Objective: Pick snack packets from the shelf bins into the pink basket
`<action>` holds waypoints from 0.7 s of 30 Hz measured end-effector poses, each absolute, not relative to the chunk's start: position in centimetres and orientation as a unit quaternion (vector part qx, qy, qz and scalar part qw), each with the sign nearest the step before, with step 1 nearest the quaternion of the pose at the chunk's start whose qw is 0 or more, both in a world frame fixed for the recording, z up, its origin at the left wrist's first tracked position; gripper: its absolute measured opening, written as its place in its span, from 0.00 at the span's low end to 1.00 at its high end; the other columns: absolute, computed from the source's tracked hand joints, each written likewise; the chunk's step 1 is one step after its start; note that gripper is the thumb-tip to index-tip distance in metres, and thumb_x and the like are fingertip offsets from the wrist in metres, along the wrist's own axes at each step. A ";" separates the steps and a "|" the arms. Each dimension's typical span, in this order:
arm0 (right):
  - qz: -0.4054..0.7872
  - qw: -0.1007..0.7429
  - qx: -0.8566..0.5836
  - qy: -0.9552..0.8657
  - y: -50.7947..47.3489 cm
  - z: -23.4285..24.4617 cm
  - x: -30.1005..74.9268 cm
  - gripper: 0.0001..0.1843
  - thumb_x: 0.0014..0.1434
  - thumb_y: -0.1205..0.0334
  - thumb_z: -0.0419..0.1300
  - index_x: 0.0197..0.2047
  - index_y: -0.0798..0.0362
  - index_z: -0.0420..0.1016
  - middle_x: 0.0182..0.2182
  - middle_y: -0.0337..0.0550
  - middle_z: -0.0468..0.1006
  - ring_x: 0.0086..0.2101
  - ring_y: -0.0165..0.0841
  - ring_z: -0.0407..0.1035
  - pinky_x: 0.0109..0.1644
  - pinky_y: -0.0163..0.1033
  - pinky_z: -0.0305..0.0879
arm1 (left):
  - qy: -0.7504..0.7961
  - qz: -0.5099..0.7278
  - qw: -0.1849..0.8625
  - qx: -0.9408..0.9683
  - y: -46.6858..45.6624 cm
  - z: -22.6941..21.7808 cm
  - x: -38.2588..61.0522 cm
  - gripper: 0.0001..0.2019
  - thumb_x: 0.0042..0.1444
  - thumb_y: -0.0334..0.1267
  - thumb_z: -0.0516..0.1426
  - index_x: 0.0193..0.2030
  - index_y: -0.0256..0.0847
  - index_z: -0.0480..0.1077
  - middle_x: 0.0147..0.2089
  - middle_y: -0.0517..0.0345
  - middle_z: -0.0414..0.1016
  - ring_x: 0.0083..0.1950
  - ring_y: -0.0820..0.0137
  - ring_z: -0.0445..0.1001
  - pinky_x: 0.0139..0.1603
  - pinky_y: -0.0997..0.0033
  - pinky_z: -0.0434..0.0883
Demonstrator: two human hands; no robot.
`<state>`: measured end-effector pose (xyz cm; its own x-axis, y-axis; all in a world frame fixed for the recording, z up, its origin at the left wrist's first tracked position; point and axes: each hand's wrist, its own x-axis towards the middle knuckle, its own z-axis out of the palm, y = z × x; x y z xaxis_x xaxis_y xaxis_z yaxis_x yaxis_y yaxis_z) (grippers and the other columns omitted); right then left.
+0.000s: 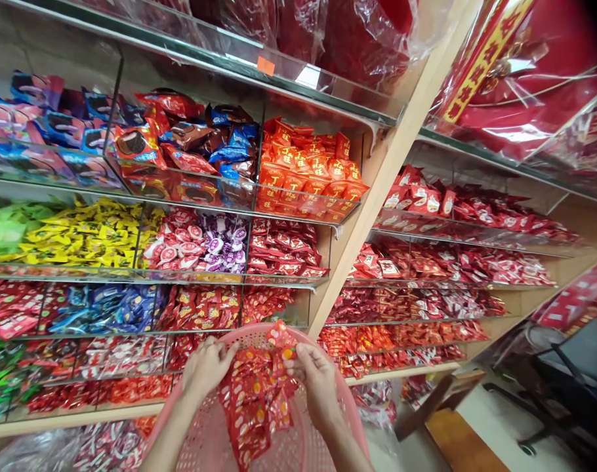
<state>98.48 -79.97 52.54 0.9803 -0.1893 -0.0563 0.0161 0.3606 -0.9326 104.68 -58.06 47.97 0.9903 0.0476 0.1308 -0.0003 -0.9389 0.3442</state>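
Note:
A round pink plastic basket (298, 452) is right below me, with a heap of red wrapped sweets (254, 406) in it. My left hand (207, 368) curls over the far left rim of the basket, its fingertips touching the sweets. My right hand (315, 380) pinches a small red sweet packet (281, 337) at the top of the heap. Both hands have their fingers closed. What the left fingers grip is partly hidden.
Glass-fronted shelves (288, 283) full of wrapped sweets fill the wall ahead: blue, red and orange packs on top, yellow, green, pink and purple below. A wooden post (377, 190) divides them from more red sweets on the right. Dark chair at lower right (554, 393).

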 end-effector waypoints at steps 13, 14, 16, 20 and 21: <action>-0.047 0.841 -0.525 0.124 -81.5 50.7 98.7 0.17 0.41 0.51 0.67 0.28 0.52 0.68 0.27 0.39 0.75 0.32 0.35 0.73 0.40 0.39 0.68 | 0.018 0.062 0.170 0.983 -58.1 48.4 104.2 0.27 0.57 0.57 0.42 0.32 0.41 0.74 0.38 0.51 0.71 0.38 0.64 0.72 0.37 0.69 0.64; -0.038 0.841 -0.520 0.142 -81.6 50.2 98.8 0.18 0.39 0.51 0.68 0.27 0.52 0.68 0.27 0.40 0.75 0.33 0.35 0.73 0.40 0.39 0.68 | 0.018 0.062 0.170 0.983 -58.1 48.4 104.2 0.27 0.57 0.57 0.42 0.31 0.41 0.74 0.38 0.51 0.71 0.38 0.65 0.72 0.38 0.69 0.64; -0.012 0.839 -0.513 0.179 -81.9 49.2 99.0 0.19 0.36 0.52 0.69 0.26 0.52 0.67 0.24 0.40 0.75 0.30 0.34 0.73 0.36 0.37 0.68 | 0.015 0.066 0.167 0.984 -58.1 48.4 104.3 0.26 0.57 0.57 0.42 0.29 0.41 0.73 0.36 0.52 0.71 0.37 0.65 0.72 0.38 0.69 0.64; 0.023 0.825 -0.522 0.216 -81.8 47.9 99.4 0.19 0.35 0.52 0.69 0.24 0.53 0.66 0.21 0.39 0.74 0.25 0.31 0.71 0.30 0.34 0.65 | 0.009 0.073 0.165 0.984 -58.1 48.6 104.2 0.26 0.57 0.57 0.42 0.26 0.41 0.71 0.35 0.53 0.70 0.36 0.65 0.72 0.36 0.69 0.63; 0.025 0.822 -0.527 0.217 -81.6 47.8 99.5 0.20 0.34 0.52 0.69 0.24 0.53 0.65 0.22 0.39 0.74 0.25 0.31 0.71 0.30 0.34 0.66 | 0.008 0.072 0.166 0.983 -58.1 48.6 104.1 0.26 0.57 0.56 0.41 0.26 0.41 0.71 0.35 0.52 0.70 0.36 0.66 0.72 0.35 0.69 0.63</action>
